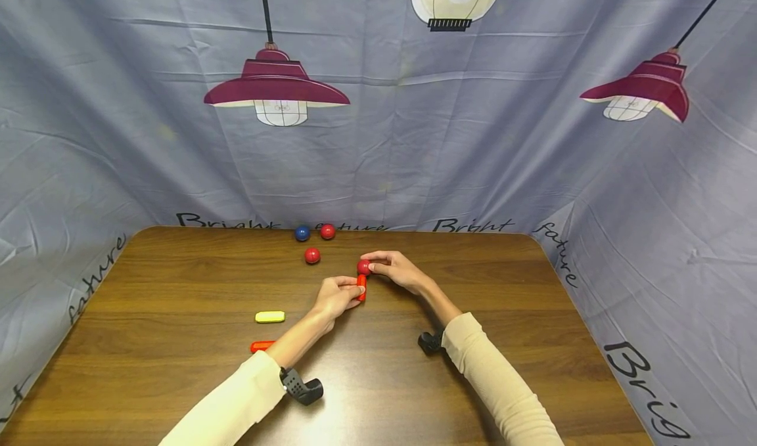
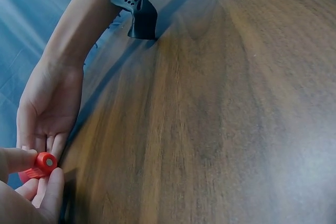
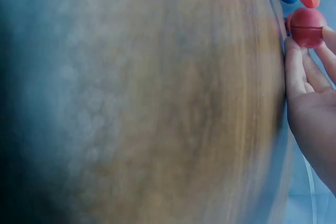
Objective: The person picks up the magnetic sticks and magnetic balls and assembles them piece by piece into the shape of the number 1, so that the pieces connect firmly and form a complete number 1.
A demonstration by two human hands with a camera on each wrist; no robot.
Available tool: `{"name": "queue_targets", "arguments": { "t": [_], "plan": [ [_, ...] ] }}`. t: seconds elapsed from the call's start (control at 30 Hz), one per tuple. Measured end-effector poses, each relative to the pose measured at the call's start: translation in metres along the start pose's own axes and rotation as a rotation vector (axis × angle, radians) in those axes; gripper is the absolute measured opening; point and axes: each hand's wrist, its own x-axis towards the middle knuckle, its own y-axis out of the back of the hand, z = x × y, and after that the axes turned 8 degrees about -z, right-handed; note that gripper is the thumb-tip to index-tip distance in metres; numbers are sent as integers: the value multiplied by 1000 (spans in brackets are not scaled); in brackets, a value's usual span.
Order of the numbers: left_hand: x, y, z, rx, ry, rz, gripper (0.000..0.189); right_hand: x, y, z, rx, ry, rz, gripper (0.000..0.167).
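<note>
Near the middle of the table, my left hand (image 1: 334, 296) pinches a short red stick (image 1: 361, 288) between thumb and fingers. Its near end carries a small silvery disc, seen in the left wrist view on the red stick (image 2: 47, 162). My right hand (image 1: 402, 272) holds a red ball (image 1: 363, 267) by its fingertips, just beyond the stick's far end. In the right wrist view, the red ball (image 3: 307, 27) shows a seam around it and sits very close to the stick's tip. Whether they touch I cannot tell.
A blue ball (image 1: 302, 233) and two more red balls (image 1: 328, 231) lie by the table's back edge. Left of my left hand lies a yellow stick (image 1: 270, 316). Another red stick (image 1: 261, 346) is partly hidden under my left forearm. Printed curtains (image 1: 378, 137) surround the wooden table (image 1: 503, 268).
</note>
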Motion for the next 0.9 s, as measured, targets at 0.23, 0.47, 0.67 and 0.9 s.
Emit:
{"name": "queue_targets", "arguments": {
  "t": [0.23, 0.47, 0.67, 0.9],
  "plan": [
    [5, -1, 0, 15, -2, 7, 25, 0, 1, -1, -10, -4, -7, 35],
    [8, -2, 0, 23, 3, 6, 27, 0, 2, -2, -28, -9, -15, 37],
    [8, -1, 1, 35, 10, 3, 27, 0, 2, -2, -4, -17, -25, 38],
    [9, 0, 3, 45, 19, -8, 27, 0, 2, -2, -8, -30, -19, 36]
  ]
}}
